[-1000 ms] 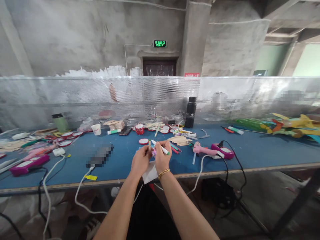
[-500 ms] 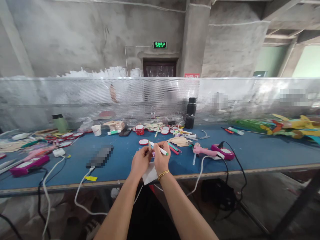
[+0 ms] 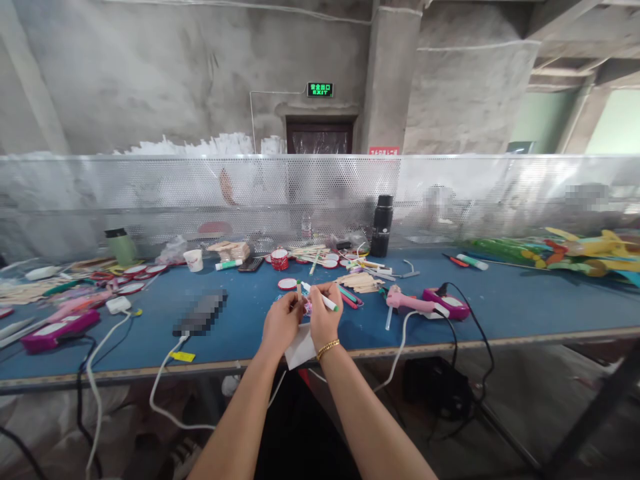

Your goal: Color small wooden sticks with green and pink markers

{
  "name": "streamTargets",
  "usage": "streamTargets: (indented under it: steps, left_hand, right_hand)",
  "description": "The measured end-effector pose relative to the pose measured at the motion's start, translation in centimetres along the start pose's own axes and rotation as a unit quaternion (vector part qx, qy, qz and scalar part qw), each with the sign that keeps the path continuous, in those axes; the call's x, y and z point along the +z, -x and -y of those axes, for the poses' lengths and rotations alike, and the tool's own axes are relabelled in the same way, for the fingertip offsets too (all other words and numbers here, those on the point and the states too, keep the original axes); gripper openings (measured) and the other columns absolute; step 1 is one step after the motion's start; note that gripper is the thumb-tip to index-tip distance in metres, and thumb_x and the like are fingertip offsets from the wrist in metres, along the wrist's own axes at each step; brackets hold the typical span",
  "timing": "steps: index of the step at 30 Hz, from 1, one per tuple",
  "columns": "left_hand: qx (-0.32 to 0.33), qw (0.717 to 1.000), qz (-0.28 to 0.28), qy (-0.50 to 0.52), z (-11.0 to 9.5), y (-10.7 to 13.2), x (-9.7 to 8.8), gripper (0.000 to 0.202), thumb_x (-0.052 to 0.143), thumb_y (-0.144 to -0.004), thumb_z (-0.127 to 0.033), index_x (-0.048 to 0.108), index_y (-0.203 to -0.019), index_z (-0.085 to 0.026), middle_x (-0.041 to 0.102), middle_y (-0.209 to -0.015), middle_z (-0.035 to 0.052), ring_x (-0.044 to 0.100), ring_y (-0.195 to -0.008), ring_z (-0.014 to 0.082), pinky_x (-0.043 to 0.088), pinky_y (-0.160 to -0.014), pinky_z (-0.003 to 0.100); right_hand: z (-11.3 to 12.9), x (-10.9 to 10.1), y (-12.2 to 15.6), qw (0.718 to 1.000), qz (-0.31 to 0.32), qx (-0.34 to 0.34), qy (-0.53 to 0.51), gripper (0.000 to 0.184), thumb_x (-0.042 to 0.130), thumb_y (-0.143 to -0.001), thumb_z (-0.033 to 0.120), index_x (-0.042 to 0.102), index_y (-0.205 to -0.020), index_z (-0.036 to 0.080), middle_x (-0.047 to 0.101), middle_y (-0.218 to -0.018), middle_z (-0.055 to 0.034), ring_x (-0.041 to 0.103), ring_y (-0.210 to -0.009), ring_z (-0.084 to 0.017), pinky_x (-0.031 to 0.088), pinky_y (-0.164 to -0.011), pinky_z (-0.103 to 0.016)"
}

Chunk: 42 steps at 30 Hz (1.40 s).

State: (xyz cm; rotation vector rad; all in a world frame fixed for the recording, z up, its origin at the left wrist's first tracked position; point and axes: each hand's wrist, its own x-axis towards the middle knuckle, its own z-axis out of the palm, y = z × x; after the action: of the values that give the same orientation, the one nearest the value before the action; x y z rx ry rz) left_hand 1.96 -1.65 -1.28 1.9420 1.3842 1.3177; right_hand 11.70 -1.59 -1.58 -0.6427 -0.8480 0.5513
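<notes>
My left hand [image 3: 280,325] is closed on a small wooden craft stick [image 3: 299,291], held upright with a green tint at its top end. In a writing grip, my right hand [image 3: 325,323] holds a white marker pen [image 3: 326,301] with a green end, its tip just right of the stick. Below the fingers lies a white sheet of paper [image 3: 301,348] at the table edge. A small colourful patterned thing [image 3: 307,309] shows partly between the hands; its kind is hidden.
Beyond the hands are a red-rimmed white disc [image 3: 287,285], craft sticks [image 3: 361,283] and coloured pens [image 3: 352,297]. A pink glue gun [image 3: 413,303] with cables lies right, a blurred dark device [image 3: 200,315] left. A black bottle [image 3: 383,227] stands near the perforated screen [image 3: 260,200].
The marker's tip has shifted slightly right, away from the stick, and the green on the stick's top is now visible. My left hand has barely moved.
</notes>
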Motion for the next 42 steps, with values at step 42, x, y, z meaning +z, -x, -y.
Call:
streamTargets:
  steps: [42]
  left_hand:
    - [-0.001,1.000,-0.002,-0.001,0.43,-0.23,0.17,0.023,0.056,-0.092,-0.038,0.068,-0.080,-0.021,0.065,-0.068,0.0007,0.054,-0.063,0.0164,0.037,-0.061,0.027]
  right_hand:
    - [0.04,0.02,-0.04,1.000,0.010,-0.004,0.010,0.017,0.063,-0.083,0.032,0.053,-0.073,0.021,0.057,-0.059,0.0055,0.051,-0.055,-0.011,0.044,-0.056,-0.025]
